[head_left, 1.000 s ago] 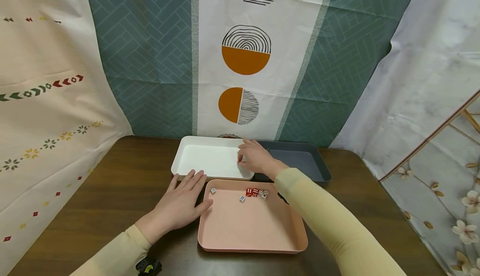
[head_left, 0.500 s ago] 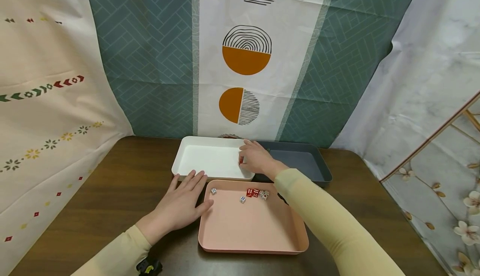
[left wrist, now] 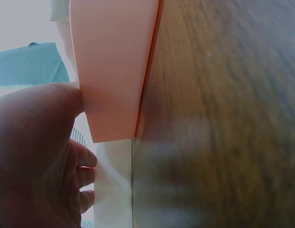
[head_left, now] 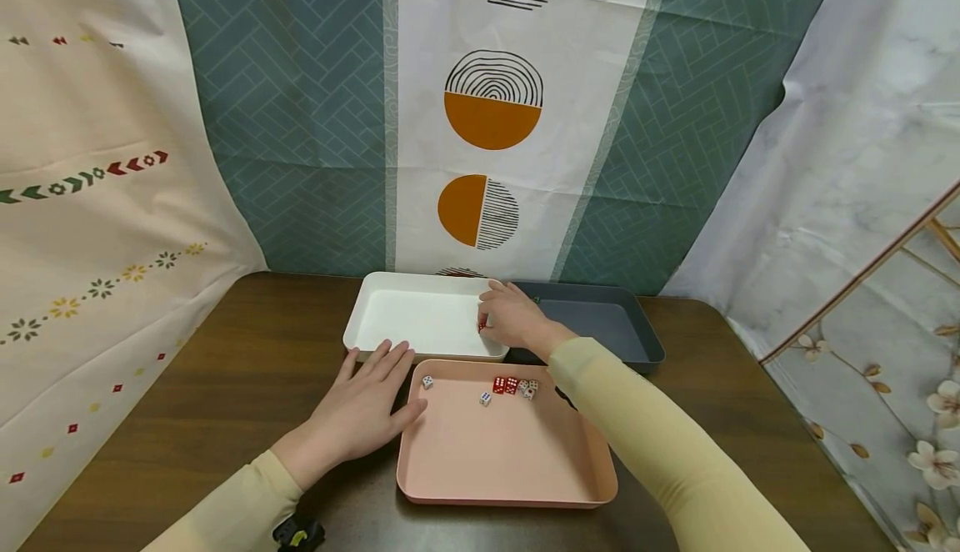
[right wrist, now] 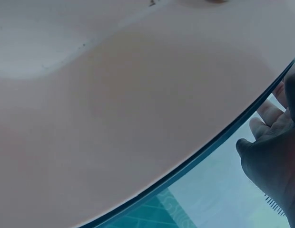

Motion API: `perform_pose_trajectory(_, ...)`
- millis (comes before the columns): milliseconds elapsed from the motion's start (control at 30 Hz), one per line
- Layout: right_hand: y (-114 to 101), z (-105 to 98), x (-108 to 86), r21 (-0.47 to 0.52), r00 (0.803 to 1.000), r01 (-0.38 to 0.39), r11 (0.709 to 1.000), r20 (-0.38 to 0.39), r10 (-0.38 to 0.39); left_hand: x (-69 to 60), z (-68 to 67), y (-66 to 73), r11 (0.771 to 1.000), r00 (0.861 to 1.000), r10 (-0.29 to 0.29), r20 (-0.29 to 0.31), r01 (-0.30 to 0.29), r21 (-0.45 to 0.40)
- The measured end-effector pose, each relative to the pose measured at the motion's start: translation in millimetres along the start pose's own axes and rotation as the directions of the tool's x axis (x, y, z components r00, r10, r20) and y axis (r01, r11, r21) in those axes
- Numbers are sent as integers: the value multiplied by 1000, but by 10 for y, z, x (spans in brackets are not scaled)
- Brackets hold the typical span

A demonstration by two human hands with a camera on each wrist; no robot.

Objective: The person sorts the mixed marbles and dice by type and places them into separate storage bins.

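My right hand [head_left: 513, 317] reaches into the right end of the white tray [head_left: 408, 314], where its fingertips pinch a red die [head_left: 482, 327]. My left hand [head_left: 358, 406] lies with straight, spread fingers, the fingertips at the white tray's front rim and the thumb at the left rim of the pink tray [head_left: 502, 460]. In the left wrist view the thumb of that hand [left wrist: 33, 152] touches the pink tray's wall [left wrist: 112, 66]. Along the back of the pink tray lie red dice [head_left: 505, 385] and several white dice [head_left: 528, 388]. The right wrist view hides the pinched die behind the hand [right wrist: 276, 156].
A dark grey tray [head_left: 600, 318] stands right of the white one, partly behind the right hand, with a small green thing [head_left: 536, 300] at its left edge. The trays rest on a brown wooden table [head_left: 247, 352]. Patterned cloth [head_left: 300, 118] hangs behind.
The red die at my right fingertips has shifted slightly down toward the white tray's floor during the second. My left hand and the dice in the pink tray have stayed put.
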State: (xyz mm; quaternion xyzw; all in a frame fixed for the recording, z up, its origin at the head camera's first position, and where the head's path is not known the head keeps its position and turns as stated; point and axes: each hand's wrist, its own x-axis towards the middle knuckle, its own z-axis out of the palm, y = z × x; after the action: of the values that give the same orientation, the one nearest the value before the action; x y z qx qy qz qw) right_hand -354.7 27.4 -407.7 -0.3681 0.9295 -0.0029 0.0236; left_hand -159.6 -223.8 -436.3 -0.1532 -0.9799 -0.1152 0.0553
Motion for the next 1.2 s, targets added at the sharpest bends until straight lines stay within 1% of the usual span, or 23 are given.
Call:
perform_pose_trajectory(133, 0, 6, 4, -14, 1000, -3, 1000, 6, 3, 5, 5, -5, 1000, 1000, -1, 5, 1, -1)
perform_pose_trajectory(267, -5, 3, 6, -24, 1000, 0, 1000, -6, 0, 7, 2, -8, 1000, 1000, -2, 9, 2, -1)
perform_pose_trajectory(367, -8, -4, -3, -24, 1000, 2, 1000, -15, -3, 6, -8, -2, 1000, 1000, -2, 11, 2, -5)
perform_pose_trajectory(667, -20, -55, -61, -7, 1000, -7, 1000, -13, 7, 0, -17, 9, 1000, 1000, -5, 9, 5, -10)
perform_pose_trajectory(800, -26, -115, -149, 3, 999, 1, 1000, -43, -1, 2, -23, 15, 1000, 1000, -2, 5, 2, -12)
perform_pose_trajectory(1000, 7, -161, -323, 14, 996, 37, 999, -81, -36, 2, -25, 18, 1000, 1000, 3, 1, -3, -9)
perform_pose_trajectory(1200, 58, -182, -518, 28, 987, 77, 997, -143, -72, -4, -7, 11, 1000, 1000, 3, 4, -3, -4)
